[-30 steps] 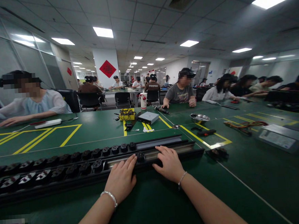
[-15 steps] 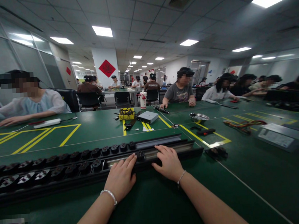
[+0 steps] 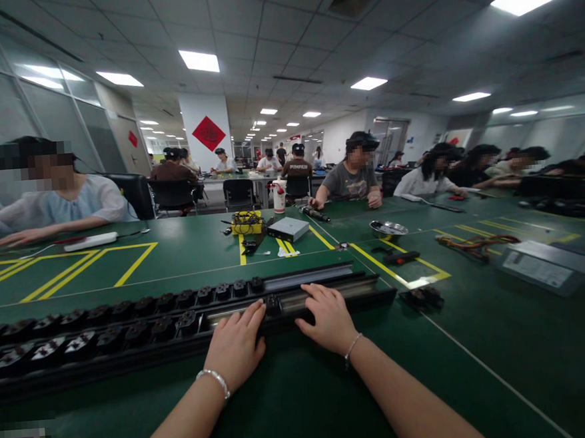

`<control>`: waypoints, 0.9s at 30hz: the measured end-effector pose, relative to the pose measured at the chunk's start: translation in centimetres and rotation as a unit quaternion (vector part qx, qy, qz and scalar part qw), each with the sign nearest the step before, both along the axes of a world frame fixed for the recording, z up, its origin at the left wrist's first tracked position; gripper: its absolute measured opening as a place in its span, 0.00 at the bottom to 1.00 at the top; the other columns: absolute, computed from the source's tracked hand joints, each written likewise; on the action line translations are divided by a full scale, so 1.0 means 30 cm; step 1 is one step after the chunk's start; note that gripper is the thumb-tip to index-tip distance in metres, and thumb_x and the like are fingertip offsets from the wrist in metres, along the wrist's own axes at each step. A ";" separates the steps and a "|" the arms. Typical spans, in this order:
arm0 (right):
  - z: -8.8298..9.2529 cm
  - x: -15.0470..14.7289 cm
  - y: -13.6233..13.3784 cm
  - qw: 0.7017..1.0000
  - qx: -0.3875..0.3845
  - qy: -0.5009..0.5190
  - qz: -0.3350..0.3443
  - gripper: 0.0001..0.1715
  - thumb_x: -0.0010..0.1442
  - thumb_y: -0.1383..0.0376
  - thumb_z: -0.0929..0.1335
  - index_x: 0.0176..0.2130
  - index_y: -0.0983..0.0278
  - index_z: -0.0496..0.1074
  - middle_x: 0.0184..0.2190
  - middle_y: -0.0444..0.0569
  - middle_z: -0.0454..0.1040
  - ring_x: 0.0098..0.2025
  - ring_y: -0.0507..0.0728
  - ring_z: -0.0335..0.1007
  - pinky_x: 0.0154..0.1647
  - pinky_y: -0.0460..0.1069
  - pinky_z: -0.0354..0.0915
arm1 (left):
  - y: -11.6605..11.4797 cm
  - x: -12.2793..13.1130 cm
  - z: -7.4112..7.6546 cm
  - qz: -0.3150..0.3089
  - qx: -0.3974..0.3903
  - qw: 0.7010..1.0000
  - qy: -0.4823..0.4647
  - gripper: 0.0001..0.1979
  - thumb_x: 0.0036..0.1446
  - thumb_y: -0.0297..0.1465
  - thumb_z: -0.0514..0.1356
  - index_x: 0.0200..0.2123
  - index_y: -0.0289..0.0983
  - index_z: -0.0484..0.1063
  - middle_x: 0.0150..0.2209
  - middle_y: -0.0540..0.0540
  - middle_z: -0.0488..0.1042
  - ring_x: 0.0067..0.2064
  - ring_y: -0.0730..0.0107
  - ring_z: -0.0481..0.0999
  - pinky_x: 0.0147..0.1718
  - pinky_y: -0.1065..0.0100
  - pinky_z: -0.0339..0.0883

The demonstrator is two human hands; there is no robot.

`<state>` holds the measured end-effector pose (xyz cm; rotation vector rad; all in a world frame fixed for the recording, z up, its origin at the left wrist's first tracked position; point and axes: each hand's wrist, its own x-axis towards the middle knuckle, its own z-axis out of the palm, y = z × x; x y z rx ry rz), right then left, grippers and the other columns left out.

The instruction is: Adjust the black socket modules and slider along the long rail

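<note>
Two long black rails [image 3: 338, 300] lie side by side on the green table, with several round black plug-like modules [image 3: 111, 340] seated along their left part. One small black module [image 3: 273, 305] sits by itself in the nearer rail. My left hand [image 3: 237, 343] rests on the near rail, its fingertips at the left side of that module, fingers extended. On the other side, my right hand [image 3: 329, 318] lies over the near rail with its fingers spread, a small gap from the module. Neither hand holds anything.
Beyond the rails are a grey metal box [image 3: 288, 228], a yellow box with black cables [image 3: 247, 222], a metal bowl [image 3: 389, 228] and a black tool [image 3: 401, 258]. At right lies a silver power supply [image 3: 551, 266] with cables. People sit across the table.
My hands and the rails keep the same places, apart from a slight shift of the view. The hand of the person in grey across the table has moved slightly left.
</note>
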<state>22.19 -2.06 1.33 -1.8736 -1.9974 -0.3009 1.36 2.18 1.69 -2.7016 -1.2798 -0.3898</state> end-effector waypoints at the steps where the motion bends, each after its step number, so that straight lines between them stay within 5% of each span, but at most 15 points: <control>1: 0.000 0.000 0.000 1.000 0.001 0.000 0.000 0.16 0.51 0.54 0.64 0.35 0.61 0.70 0.56 0.49 0.60 0.57 0.60 0.50 0.54 0.57 0.46 | 0.001 0.001 0.000 0.001 0.000 1.000 0.001 0.27 0.50 0.30 0.50 0.56 0.42 0.57 0.59 0.49 0.57 0.48 0.61 0.66 0.44 0.59 0.57; 27: -0.011 0.008 0.006 1.000 0.021 -0.003 0.007 0.16 0.51 0.53 0.64 0.34 0.61 0.69 0.55 0.48 0.61 0.57 0.59 0.51 0.53 0.56 0.47 | 0.013 -0.003 -0.014 -0.011 0.028 1.000 -0.001 0.26 0.51 0.32 0.51 0.56 0.43 0.57 0.59 0.52 0.57 0.45 0.63 0.66 0.42 0.60 0.58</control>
